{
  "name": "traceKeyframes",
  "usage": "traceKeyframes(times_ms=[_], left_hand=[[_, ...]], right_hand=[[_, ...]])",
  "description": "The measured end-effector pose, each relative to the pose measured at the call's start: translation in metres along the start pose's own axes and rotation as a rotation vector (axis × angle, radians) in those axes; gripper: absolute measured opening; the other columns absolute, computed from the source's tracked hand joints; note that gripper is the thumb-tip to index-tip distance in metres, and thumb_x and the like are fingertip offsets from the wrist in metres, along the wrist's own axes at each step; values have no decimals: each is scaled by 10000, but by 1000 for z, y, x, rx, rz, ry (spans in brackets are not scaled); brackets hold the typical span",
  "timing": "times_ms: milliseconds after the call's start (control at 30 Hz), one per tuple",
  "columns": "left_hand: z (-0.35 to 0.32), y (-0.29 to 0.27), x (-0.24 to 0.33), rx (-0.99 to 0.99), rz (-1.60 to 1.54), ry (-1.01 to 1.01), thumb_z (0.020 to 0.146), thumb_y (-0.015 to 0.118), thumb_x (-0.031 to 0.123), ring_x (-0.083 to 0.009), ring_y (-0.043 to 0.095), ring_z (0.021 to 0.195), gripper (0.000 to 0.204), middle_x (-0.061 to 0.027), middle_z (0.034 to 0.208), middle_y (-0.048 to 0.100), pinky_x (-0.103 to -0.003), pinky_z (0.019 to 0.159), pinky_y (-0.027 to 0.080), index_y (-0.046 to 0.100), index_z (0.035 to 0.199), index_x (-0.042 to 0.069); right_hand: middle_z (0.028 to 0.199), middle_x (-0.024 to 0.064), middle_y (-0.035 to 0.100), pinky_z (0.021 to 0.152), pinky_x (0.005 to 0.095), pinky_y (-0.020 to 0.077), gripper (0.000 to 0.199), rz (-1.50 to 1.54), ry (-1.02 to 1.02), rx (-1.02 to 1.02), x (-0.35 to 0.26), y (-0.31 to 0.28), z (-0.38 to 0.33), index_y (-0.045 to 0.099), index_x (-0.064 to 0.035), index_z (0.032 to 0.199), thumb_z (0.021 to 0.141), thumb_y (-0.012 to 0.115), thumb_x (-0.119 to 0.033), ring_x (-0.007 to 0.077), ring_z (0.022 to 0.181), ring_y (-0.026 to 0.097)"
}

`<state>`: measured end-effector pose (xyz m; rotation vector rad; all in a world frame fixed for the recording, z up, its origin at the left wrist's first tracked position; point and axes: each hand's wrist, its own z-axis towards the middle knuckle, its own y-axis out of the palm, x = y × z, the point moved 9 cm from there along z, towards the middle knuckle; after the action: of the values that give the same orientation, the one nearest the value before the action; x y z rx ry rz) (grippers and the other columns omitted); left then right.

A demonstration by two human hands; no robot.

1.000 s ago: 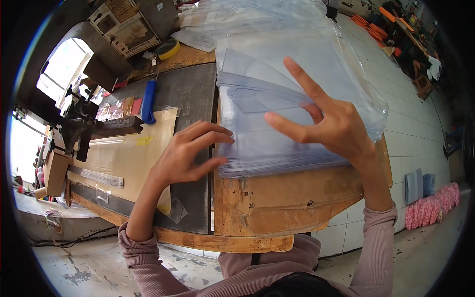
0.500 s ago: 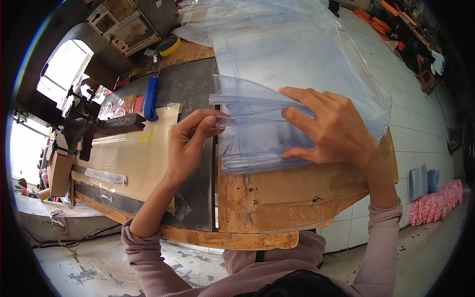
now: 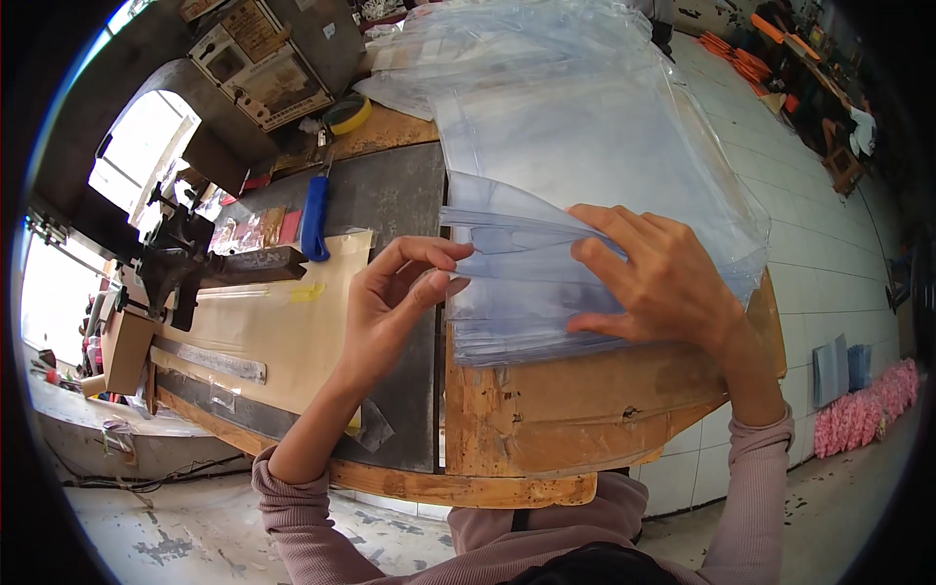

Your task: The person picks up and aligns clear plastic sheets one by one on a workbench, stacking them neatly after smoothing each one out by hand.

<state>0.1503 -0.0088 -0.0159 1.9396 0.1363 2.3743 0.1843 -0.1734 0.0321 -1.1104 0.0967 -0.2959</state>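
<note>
Pinching the near-left corner of the top bag [image 3: 526, 255] between thumb and forefinger, the left hand [image 3: 395, 307] lifts that one clear sheet while the right hand [image 3: 653, 283] lies with fingers spread flat on the stack [image 3: 604, 175], which rests on the worn wooden board [image 3: 585, 409] beside the grey plate [image 3: 390, 205]. Separation likely goes best when the pinch takes a single layer and the right palm pins the rest against sliding.

head-worn fisheye, close above workbench [image 3: 546, 409]
</note>
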Motion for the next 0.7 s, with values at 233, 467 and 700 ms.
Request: traceKeyframes(times_ms=[233,467,700], left_hand=[[-5,9,5,-54,297,100,770,597,52,-191,406,1161,318,-80,1175,428,-327,849,425,454,1054,46],[-5,8,1,-25,295,89,750,626,64,-200,417,1154,513,-91,1179,426,-329,830,424,337,1174,71],[-5,6,-4,-14,267,92,738,632,53,-195,443,1127,584,-100,1159,439,-331,813,412,264,1190,90]], right_hand=[[1101,117,516,659,332,497,397,155,-49,13,-3,-3,0,531,-141,910,688,643,-450,247,855,577],[1172,150,497,713,348,510,428,226,-60,21,-3,-4,2,497,-140,914,666,673,-441,288,955,572],[1120,139,489,634,339,510,591,218,-49,61,1,0,-1,414,-110,1070,679,644,-489,271,862,585]])
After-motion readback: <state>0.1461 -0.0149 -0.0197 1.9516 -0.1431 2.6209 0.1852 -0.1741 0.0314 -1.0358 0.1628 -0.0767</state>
